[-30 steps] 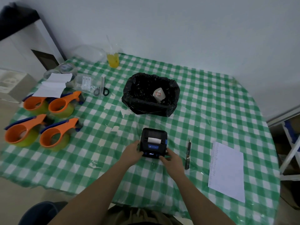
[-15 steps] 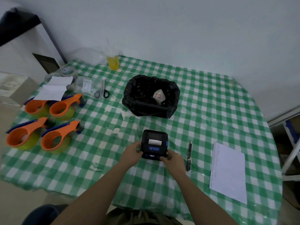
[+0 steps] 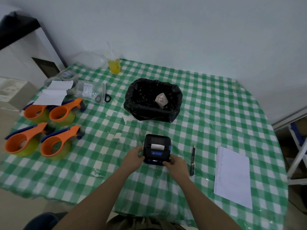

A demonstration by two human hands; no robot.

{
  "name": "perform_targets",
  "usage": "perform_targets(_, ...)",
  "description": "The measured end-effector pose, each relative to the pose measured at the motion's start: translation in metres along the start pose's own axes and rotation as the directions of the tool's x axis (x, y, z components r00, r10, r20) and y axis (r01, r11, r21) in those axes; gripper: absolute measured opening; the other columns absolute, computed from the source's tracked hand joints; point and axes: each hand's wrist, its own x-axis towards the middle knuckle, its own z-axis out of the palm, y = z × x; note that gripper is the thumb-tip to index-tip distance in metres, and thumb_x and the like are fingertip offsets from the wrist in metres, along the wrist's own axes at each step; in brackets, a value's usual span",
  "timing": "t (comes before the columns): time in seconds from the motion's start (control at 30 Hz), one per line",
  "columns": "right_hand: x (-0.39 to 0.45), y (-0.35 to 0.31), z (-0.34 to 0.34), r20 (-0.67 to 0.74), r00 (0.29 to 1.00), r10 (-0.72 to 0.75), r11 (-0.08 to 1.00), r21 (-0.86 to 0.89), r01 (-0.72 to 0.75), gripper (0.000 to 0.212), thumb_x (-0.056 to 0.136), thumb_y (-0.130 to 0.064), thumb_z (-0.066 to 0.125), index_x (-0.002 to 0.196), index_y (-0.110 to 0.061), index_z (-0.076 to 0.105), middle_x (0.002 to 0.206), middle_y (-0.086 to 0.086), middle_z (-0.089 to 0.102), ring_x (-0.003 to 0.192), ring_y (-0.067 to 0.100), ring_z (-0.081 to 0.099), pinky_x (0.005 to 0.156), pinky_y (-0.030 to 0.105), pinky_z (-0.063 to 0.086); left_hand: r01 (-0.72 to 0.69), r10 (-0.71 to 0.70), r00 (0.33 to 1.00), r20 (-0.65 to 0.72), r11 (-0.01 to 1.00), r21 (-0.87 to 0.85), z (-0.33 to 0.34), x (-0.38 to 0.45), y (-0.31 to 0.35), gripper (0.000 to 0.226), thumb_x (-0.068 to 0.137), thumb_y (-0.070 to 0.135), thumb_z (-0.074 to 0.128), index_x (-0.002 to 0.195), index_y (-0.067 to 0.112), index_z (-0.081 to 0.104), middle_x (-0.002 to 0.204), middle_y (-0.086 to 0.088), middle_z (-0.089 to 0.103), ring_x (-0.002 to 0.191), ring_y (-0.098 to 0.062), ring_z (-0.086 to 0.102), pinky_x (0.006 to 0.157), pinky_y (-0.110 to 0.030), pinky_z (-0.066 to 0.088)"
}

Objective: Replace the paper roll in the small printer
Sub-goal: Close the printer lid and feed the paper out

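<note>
Our left hand (image 3: 134,155) holds the left side of the small printer (image 3: 157,149), with the thumb and fingers curled around its edge. Our right hand (image 3: 176,164) grips the near right corner of the same printer, the fingertips pressed on its front edge. Both hands are closed on the printer body, one at each side. The printer stands on the worktop (image 3: 216,113) near the front middle, and a short piece of white paper (image 3: 157,146) shows at its slot. Its small blue display is lit.

At 3 o'clock from the printer, a dark pen (image 3: 192,161) lies just beside our right hand, not touching it. Further at 3 o'clock a white sheet (image 3: 232,178) lies flat near the edge of the worktop. At 12 o'clock a bin with a black bag (image 3: 152,100) stands well apart from the printer, and a small white object (image 3: 160,99) lies inside it; we cannot tell what it is. At 9 to 10 o'clock four orange tape dispensers (image 3: 54,141) stand in two pairs. Behind them, at 11 o'clock, we see scissors (image 3: 103,95), a folded white paper (image 3: 53,93) and a cup of yellow liquid (image 3: 114,66) at the far edge.
</note>
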Motion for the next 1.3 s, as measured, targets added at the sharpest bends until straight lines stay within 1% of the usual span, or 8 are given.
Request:
perform_targets(0.13,-0.001,-0.001,0.000,0.001,1.000,0.001,1.000,-0.008,-0.001,0.032,0.083,-0.020,0.067,0.115,-0.014,0.065,0.100,0.011,0.072,0.074,0.014,0.057,0.067,0.021,0.039,0.003,-0.003,1.000,0.003,1.000,-0.003,0.000,0.000,-0.001,0.048,0.087,0.002,0.053,0.133,0.006,0.043,0.137,-0.016,0.051,0.112,-0.030,0.058,0.097,-0.037,0.044)
perform_targets(0.27,0.000,-0.001,0.000,-0.003,1.000,-0.009,1.000,-0.008,0.009,0.032,0.083,-0.020,0.066,0.114,-0.013,0.066,0.099,0.012,0.072,0.073,0.014,0.056,0.065,0.021,0.039,0.006,-0.006,1.000,0.006,1.000,-0.007,0.000,0.000,-0.002,0.048,0.086,0.003,0.053,0.133,0.008,0.043,0.136,-0.015,0.051,0.111,-0.030,0.059,0.098,-0.039,0.046)
perform_targets(0.6,-0.001,0.000,0.002,0.004,1.000,-0.004,1.000,0.009,0.004,0.034,0.084,-0.020,0.066,0.118,-0.014,0.063,0.107,0.011,0.071,0.087,0.019,0.063,0.074,0.024,0.044,0.007,-0.007,1.000,0.007,1.000,-0.014,0.002,-0.001,-0.004,0.046,0.087,0.002,0.052,0.132,0.006,0.044,0.135,-0.016,0.052,0.109,-0.030,0.060,0.095,-0.035,0.045)
perform_targets(0.73,-0.002,0.002,0.002,-0.010,1.000,-0.001,0.998,0.057,0.001,0.035,0.083,-0.017,0.067,0.117,-0.013,0.064,0.105,0.012,0.071,0.080,0.016,0.059,0.069,0.022,0.040,0.005,-0.005,1.000,-0.003,1.000,-0.021,0.003,0.000,-0.005,0.044,0.086,0.001,0.053,0.130,0.005,0.046,0.134,-0.016,0.053,0.107,-0.030,0.061,0.089,-0.029,0.043)
perform_targets(0.97,-0.004,0.005,0.001,-0.016,1.000,0.026,0.996,0.087,-0.025,0.048,0.082,-0.025,0.069,0.127,-0.014,0.055,0.113,0.010,0.067,0.096,0.020,0.062,0.082,0.028,0.047,0.027,-0.027,1.000,0.004,0.999,-0.019,0.002,-0.001,-0.006,0.049,0.088,0.005,0.053,0.135,0.006,0.041,0.138,-0.014,0.050,0.113,-0.029,0.058,0.098,-0.035,0.043)
perform_targets(1.07,-0.005,0.007,-0.001,-0.032,0.998,0.046,0.994,0.104,-0.042,0.053,0.083,-0.030,0.068,0.130,-0.014,0.051,0.115,0.009,0.065,0.096,0.020,0.061,0.082,0.028,0.047,0.028,-0.028,1.000,-0.004,1.000,-0.010,0.001,-0.001,-0.007,0.049,0.088,0.006,0.054,0.135,0.006,0.040,0.139,-0.014,0.050,0.114,-0.029,0.058,0.099,-0.036,0.043)
perform_targets(1.23,-0.005,0.004,-0.008,-0.089,0.995,0.034,0.993,0.119,-0.023,0.043,0.086,-0.032,0.063,0.124,-0.012,0.056,0.109,0.008,0.067,0.092,0.018,0.061,0.084,0.034,0.052,0.026,-0.027,0.999,-0.038,0.999,-0.023,-0.002,0.000,-0.005,0.047,0.089,0.010,0.053,0.134,0.006,0.041,0.137,-0.014,0.052,0.118,-0.030,0.055,0.103,-0.040,0.043)
perform_targets(1.3,-0.005,0.003,-0.010,-0.108,0.994,0.030,0.993,0.113,-0.018,0.039,0.088,-0.033,0.061,0.120,-0.011,0.059,0.106,0.007,0.068,0.089,0.017,0.062,0.080,0.033,0.052,0.021,-0.023,0.998,-0.057,0.999,-0.027,-0.003,0.000,-0.005,0.044,0.089,0.013,0.053,0.132,0.006,0.044,0.134,-0.014,0.054,0.118,-0.029,0.055,0.102,-0.041,0.044)
